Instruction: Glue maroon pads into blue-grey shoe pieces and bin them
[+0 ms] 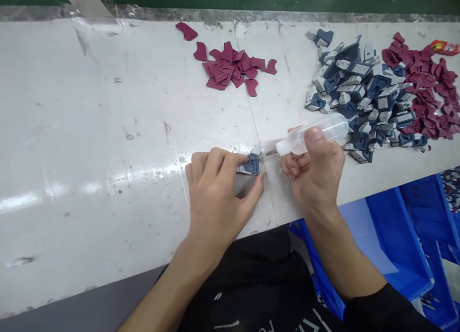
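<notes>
My left hand [219, 193] pinches a small navy and white part [252, 164] between thumb and index finger, low over the white table [118, 188]. The navy face with its raised outline points up. My right hand [318, 171] is wrapped round a translucent squeeze bottle [332, 127], tilted so that its white cap and thin metal tip point left. That tip is at the navy face of the part. Whether any liquid comes out is too small to tell.
Maroon pieces [224, 68] lie in a loose group beyond my hands. A heap of navy and white parts [359, 90] is at the right, beside more maroon pieces [427, 92] and a red-orange packet [444, 48]. Blue bins [398, 236] stand below the table's right edge.
</notes>
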`<control>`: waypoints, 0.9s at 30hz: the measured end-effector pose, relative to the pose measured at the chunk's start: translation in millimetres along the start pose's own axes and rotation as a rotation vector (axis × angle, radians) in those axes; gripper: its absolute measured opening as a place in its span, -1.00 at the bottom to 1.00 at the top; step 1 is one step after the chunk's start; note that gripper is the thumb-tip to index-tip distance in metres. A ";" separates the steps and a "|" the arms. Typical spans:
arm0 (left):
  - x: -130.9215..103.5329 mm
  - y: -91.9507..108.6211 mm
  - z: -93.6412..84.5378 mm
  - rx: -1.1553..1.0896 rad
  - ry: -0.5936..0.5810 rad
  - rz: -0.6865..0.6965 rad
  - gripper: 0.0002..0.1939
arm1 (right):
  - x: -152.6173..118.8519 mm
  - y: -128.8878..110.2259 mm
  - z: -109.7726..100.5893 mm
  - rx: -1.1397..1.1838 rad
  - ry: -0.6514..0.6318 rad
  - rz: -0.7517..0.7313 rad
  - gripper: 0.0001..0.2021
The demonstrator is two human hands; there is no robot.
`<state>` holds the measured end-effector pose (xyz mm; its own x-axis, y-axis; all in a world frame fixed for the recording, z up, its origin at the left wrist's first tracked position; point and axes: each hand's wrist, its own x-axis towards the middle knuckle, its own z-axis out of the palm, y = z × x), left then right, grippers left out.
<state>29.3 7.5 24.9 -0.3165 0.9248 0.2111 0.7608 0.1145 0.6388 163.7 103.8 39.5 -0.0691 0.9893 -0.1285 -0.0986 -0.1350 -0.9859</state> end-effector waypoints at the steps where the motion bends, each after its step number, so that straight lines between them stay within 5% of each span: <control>1: 0.2 0.2 -0.3 -0.004 0.000 -0.005 -0.79 | 0.0 0.9 -0.1 0.008 0.008 0.002 -0.53; 6: 1.1 -0.1 0.5 -0.012 0.039 0.018 -0.70 | -0.2 5.2 -2.2 0.043 0.010 -0.030 -0.54; 15: -0.8 0.5 3.1 0.000 0.047 0.033 -0.84 | 2.4 9.3 -1.9 0.007 -0.002 -0.072 -0.56; 27: -1.6 1.1 1.3 -0.022 0.039 0.012 -0.82 | -8.7 23.7 -0.9 -0.117 -0.009 -0.337 -0.63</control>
<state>31.4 6.6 24.3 -0.3299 0.9111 0.2470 0.7523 0.0957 0.6519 162.8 91.9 17.1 -0.0612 0.9765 0.2068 -0.0027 0.2070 -0.9783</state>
